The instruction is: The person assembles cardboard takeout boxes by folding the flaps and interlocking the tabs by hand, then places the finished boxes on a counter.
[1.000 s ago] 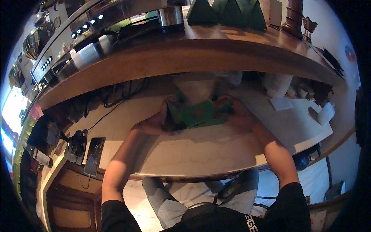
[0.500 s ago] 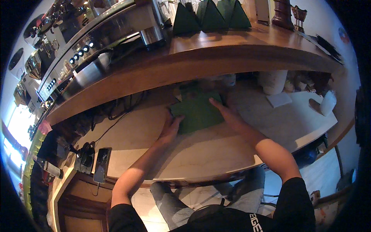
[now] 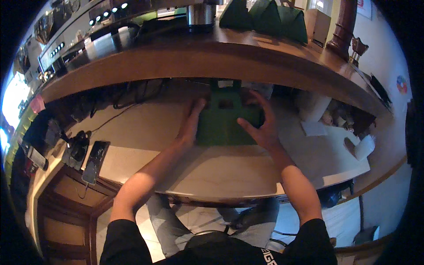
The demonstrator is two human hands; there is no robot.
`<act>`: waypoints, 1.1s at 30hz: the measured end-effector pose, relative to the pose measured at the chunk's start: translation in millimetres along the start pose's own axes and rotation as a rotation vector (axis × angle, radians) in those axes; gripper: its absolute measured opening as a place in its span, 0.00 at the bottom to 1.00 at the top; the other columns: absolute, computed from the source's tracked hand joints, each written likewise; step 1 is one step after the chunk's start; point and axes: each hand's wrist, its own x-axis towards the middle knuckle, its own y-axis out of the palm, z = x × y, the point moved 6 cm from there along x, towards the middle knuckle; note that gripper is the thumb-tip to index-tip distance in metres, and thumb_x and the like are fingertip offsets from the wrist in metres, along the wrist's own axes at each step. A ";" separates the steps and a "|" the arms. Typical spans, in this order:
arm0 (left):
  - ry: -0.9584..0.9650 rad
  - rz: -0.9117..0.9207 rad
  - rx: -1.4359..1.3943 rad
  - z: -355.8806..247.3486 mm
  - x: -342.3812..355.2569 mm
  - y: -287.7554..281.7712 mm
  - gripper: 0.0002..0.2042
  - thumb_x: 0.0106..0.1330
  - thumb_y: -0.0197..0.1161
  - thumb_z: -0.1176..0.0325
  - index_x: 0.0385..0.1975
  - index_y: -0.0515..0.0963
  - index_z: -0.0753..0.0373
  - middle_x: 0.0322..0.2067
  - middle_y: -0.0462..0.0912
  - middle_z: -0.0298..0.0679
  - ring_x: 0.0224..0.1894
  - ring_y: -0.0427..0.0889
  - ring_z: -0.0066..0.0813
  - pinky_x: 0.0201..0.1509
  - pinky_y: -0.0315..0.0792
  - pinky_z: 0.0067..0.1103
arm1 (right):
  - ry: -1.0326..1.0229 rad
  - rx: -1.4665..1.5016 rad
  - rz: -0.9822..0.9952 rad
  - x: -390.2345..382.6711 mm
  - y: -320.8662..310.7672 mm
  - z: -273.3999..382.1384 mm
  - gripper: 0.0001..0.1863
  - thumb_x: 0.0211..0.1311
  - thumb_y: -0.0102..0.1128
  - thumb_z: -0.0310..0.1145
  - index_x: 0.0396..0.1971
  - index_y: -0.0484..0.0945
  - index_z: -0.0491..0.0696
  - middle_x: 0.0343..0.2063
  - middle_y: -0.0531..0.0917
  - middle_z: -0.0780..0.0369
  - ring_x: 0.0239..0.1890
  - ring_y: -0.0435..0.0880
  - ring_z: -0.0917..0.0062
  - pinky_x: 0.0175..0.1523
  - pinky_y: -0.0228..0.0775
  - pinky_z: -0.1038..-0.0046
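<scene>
A green cardboard carrier box [image 3: 225, 126] stands on the pale worktop beneath the wooden shelf. Its upper part narrows to a flap with cut-out openings. Along its left side presses my left hand [image 3: 191, 121], fingers partly hidden by the box. My right hand [image 3: 266, 126] grips the right side, thumb on the front panel and fingers curved round toward the back. On the shelf above are several folded green boxes [image 3: 265, 18] with pointed, tent-like shapes.
The wooden shelf [image 3: 190, 62] overhangs the worktop [image 3: 212, 170]. At left lie a phone [image 3: 96, 162] with a cable and a black device [image 3: 76, 150]. To the right are a white container [image 3: 312, 107], a flat white pad [image 3: 314, 128] and a white roll-like object [image 3: 365, 147]. A coffee machine is at upper left.
The green cardboard, flatter before, now stands up as a box with its cut-out top showing. My hands have shifted to its two sides. The whole view has turned slightly.
</scene>
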 end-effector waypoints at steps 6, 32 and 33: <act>0.315 -0.144 0.496 3.2 -1.0 -22.5 0.31 0.69 0.65 0.57 0.68 0.66 0.66 0.64 0.73 0.52 0.67 0.71 0.42 0.71 0.66 0.32 | -0.017 0.060 0.141 8.8 22.8 14.3 0.40 0.52 0.78 0.28 0.68 0.73 0.49 0.61 0.79 0.56 0.62 0.77 0.65 0.70 0.66 0.65; 0.298 -0.089 0.452 -27.3 -16.0 5.0 0.31 0.66 0.68 0.49 0.58 0.77 0.71 0.49 0.84 0.56 0.51 0.83 0.45 0.57 0.76 0.33 | 0.391 0.276 0.180 -4.9 12.1 -7.6 0.18 0.64 0.72 0.32 0.53 0.86 0.44 0.49 0.89 0.62 0.53 0.84 0.78 0.60 0.74 0.73; 0.274 -0.106 0.462 -27.2 -17.5 6.9 0.32 0.67 0.68 0.47 0.58 0.77 0.71 0.48 0.84 0.56 0.51 0.83 0.44 0.56 0.76 0.33 | 0.431 0.335 0.194 -8.5 11.5 -13.3 0.17 0.65 0.72 0.32 0.52 0.86 0.44 0.48 0.89 0.61 0.52 0.85 0.78 0.59 0.74 0.73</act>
